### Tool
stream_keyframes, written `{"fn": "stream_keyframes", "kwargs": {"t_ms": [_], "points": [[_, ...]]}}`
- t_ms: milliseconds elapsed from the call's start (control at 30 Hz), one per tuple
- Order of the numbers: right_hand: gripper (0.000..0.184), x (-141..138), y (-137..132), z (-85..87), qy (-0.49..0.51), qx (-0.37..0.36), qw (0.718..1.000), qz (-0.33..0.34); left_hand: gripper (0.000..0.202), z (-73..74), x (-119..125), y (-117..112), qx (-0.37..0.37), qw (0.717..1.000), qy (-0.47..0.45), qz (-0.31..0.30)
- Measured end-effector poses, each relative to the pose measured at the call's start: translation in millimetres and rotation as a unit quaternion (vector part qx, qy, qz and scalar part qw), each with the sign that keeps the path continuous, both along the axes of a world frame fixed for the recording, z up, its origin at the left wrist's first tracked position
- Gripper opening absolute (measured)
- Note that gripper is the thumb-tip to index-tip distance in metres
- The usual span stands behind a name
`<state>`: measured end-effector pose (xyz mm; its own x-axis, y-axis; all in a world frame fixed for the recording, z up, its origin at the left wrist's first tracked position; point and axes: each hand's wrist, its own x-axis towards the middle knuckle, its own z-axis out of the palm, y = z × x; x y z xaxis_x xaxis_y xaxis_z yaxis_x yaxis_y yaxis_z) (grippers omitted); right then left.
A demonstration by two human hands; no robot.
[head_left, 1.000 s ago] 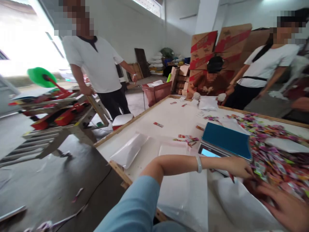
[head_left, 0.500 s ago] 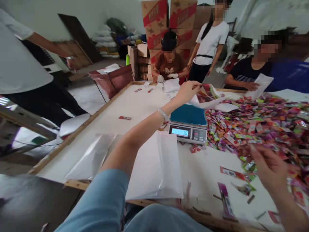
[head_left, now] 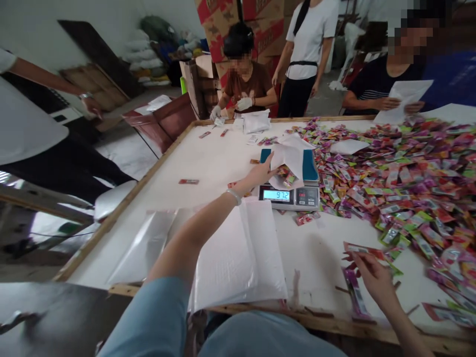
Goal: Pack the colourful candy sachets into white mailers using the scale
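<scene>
My left hand (head_left: 260,174) reaches out to a white bag (head_left: 288,161) holding coloured sachets. The bag lies on the blue pan of a digital scale (head_left: 290,195) whose display is lit. The fingers touch the bag's left edge; whether they grip it I cannot make out. My right hand (head_left: 374,277) rests low on the table near the front edge, fingers curled on a red sachet (head_left: 366,250). A large heap of colourful sachets (head_left: 412,173) spreads across the right half of the white table (head_left: 208,163).
A stack of white bags (head_left: 241,253) lies in front of me, another clear bag (head_left: 143,250) to its left. Three people work at the far edge, one in white gloves (head_left: 243,104). A standing person (head_left: 22,124) is at the left. Cardboard boxes (head_left: 219,25) stand behind.
My left hand has lowered the filled white bag onto the scale pan, and the display reading has risen. My right hand dropped toward the table front and closed on a sachet.
</scene>
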<state>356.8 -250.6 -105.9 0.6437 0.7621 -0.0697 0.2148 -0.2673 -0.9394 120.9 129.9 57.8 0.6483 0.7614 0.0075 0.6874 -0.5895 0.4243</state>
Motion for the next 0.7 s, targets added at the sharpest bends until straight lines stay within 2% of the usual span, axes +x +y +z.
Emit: {"fn": "stream_keyframes", "kwargs": {"t_ms": [100,300,567,700], "points": [[0.066,-10,4,-1.0,0.038,-0.009,0.999,0.004,0.085,-0.6,-19,0,-0.020,1.000,-0.013,0.003],[0.071,-16,15,8.5,0.022,-0.019,1.000,-0.006,0.076,4.6,-49,5,-0.022,0.997,-0.052,0.045],[0.069,-5,12,-4.3,0.020,-0.024,0.999,0.014,0.075,3.8,-51,9,-0.011,0.997,-0.059,0.052],[0.070,-11,38,4.7,-0.010,-0.014,0.999,0.051,0.073,-2.0,-50,7,-0.003,0.997,-0.065,0.046]]}}
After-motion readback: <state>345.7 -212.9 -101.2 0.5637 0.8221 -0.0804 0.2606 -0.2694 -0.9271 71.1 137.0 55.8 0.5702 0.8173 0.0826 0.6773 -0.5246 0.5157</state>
